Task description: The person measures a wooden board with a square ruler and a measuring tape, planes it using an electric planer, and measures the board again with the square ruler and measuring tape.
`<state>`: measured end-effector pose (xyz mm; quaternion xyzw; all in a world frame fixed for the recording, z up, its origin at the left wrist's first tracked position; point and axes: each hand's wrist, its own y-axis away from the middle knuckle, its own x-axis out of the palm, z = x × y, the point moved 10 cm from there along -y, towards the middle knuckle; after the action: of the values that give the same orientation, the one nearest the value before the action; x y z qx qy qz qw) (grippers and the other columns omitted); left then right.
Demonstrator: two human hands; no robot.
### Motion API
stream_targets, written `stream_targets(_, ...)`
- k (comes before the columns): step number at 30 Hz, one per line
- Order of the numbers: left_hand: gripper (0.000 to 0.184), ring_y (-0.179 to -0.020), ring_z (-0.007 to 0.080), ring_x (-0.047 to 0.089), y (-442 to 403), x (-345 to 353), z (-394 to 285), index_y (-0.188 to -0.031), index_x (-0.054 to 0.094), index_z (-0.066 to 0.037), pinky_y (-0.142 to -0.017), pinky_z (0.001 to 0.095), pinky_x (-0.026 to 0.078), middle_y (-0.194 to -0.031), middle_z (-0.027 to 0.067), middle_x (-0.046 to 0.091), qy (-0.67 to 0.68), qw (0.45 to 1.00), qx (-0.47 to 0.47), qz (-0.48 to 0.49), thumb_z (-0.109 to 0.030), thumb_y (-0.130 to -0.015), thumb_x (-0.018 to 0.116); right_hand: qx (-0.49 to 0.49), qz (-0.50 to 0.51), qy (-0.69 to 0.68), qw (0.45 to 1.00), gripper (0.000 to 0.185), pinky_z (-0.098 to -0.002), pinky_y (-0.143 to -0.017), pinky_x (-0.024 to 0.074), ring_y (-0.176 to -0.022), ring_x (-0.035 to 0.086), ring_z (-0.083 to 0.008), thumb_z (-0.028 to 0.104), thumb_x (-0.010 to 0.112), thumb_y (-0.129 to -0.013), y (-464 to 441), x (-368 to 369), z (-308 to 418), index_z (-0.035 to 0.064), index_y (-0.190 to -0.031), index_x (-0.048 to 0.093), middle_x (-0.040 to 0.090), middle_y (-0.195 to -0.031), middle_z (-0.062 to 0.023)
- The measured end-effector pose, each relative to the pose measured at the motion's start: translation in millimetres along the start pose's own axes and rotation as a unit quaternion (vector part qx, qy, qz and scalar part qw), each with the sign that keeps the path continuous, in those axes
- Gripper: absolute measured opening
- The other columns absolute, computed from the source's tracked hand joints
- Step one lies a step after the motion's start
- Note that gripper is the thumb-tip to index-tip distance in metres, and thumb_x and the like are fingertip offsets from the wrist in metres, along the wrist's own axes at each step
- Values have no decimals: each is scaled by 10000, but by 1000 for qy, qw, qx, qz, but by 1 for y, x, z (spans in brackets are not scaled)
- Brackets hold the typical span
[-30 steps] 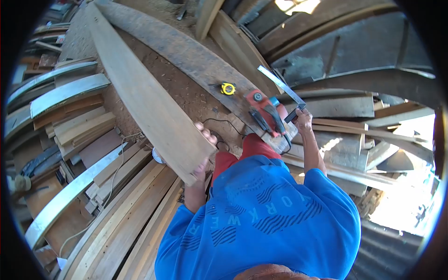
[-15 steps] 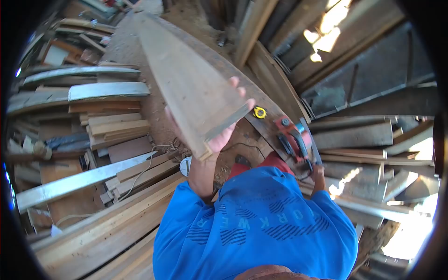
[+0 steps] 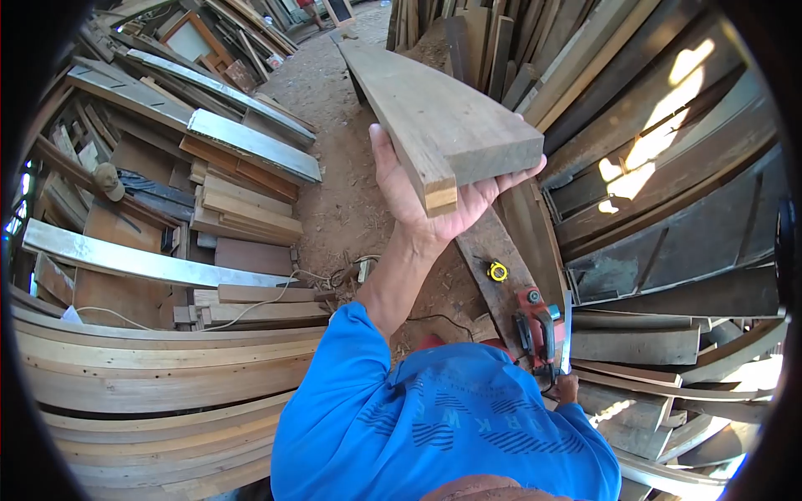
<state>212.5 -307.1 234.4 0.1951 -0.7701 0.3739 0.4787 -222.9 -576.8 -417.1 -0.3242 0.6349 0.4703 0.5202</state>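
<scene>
At 12 o'clock: board (image 3: 451, 100), near end grasped from beneath by your left hand (image 3: 468, 206). At 4 o'clock: metal square (image 3: 568, 334), your right hand (image 3: 566, 389) closed round it; planer (image 3: 537, 330) beside, on bench (image 3: 493, 240). Done, seemingly: board lifted. Left: cannot tell; planer unheld.

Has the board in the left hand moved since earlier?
Yes: the near end of the board went from below the yellow tape measure to above it in view.

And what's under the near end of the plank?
The left hand, palm up, with its thumb showing at one side. The plank covers some of the hand's palm and fingers, so those parts can't be seen.
</scene>
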Motion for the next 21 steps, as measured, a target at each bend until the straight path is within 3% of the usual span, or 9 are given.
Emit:
stream_targets(4, 1121, -1394, 522, 376, -10, 8, -11, -1555, 302, -116, -1141, 764, 251, -1505, 262, 385, 15, 1000, 11, 11, -889, -771, 511, 3, -37, 50, 998, 41, -423, -525, 517, -618, 660, -275, 139, 699, -702, -33, 42, -38, 103, -686, 688, 649, -669, -106)
stream_targets(5, 1120, -1391, 519, 379, -11, 9, -13, -1552, 305, -116, -1140, 763, 254, -1496, 257, 396, 16, 1000, 12, 15, -891, -769, 511, -23, -185, 51, 981, 100, -425, -510, 498, -578, 644, -281, 114, 689, -705, -33, 13, -35, 114, -614, 646, 634, -609, -99)
stream_targets(8, 1124, -1399, 510, 359, -12, 18, -14, -1557, 283, -121, -1140, 755, 256, -1489, 260, 375, -10, 999, 8, 52, -898, -772, 491, -41, -188, 99, 976, 145, -422, -507, 482, -590, 650, -285, 135, 689, -721, -63, -20, -35, 116, -592, 626, 650, -624, -109)
stream_targets(12, 1144, -1419, 505, 317, -13, 20, -14, -1569, 227, -120, -1136, 751, 258, -1505, 273, 311, 56, 997, 0, 52, -922, -776, 421, 28, -118, 22, 992, 225, -470, -646, 542, -685, 696, -365, 216, 616, -855, -117, -57, -41, 68, -710, 703, 694, -703, -176)
stream_targets(15, 1151, -1425, 506, 303, -13, 21, -16, -1572, 203, -115, -1134, 743, 265, -1509, 279, 285, 53, 997, 0, 54, -937, -782, 363, 191, -21, -204, 960, 332, -508, -821, 556, -878, 704, -449, 276, 550, -913, -149, -82, -48, 6, -892, 742, 723, -882, -245)
stream_targets(18, 1150, -1422, 509, 305, -12, 22, -18, -1574, 198, -111, -1133, 736, 270, -1503, 280, 291, 59, 997, -2, 50, -942, -789, 324, 171, 23, -181, 968, 409, -516, -930, 525, -1040, 665, -477, 320, 516, -924, -170, -111, -17, -20, -1006, 729, 701, -1044, -284)
stream_targets(21, 1157, -1423, 511, 303, -11, 20, -19, -1576, 199, -111, -1133, 732, 273, -1505, 283, 289, 50, 998, -1, 45, -949, -786, 308, 209, -25, -318, 924, 401, -513, -930, 520, -1049, 666, -479, 351, 578, -893, -156, -168, 13, 1, -996, 743, 697, -1070, -297)
